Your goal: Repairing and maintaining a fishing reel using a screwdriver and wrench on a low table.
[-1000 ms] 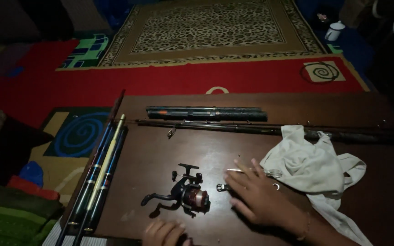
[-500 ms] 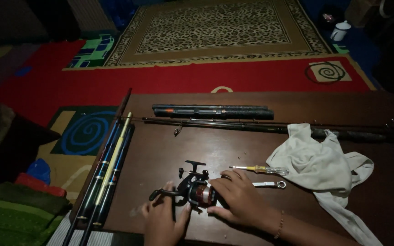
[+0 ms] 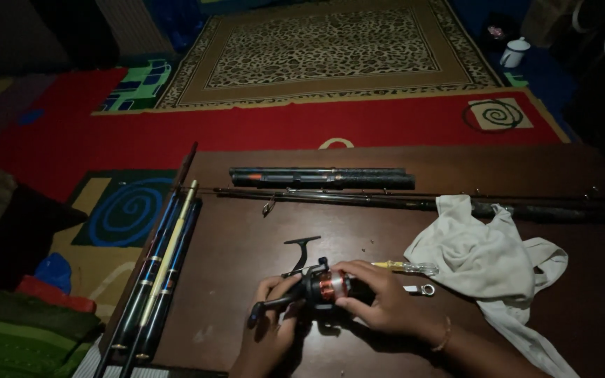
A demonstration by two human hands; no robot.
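A black fishing reel with a red-orange spool is held just above the brown table near its front edge. My right hand wraps over the spool end from the right. My left hand grips the reel's lower left part by the handle arm. The reel's black crank sticks up and to the left. A yellow-handled screwdriver and a small metal wrench lie just right of my right hand.
A white cloth lies crumpled at the right. A long dark rod and a dark tube lie across the table's far side. Several rod sections rest along the left edge. Red and patterned rugs cover the floor beyond.
Both hands have closed on the reel and lifted and turned it, so its spool now lies sideways. A second ago my right hand was flat on the table by the cloth.
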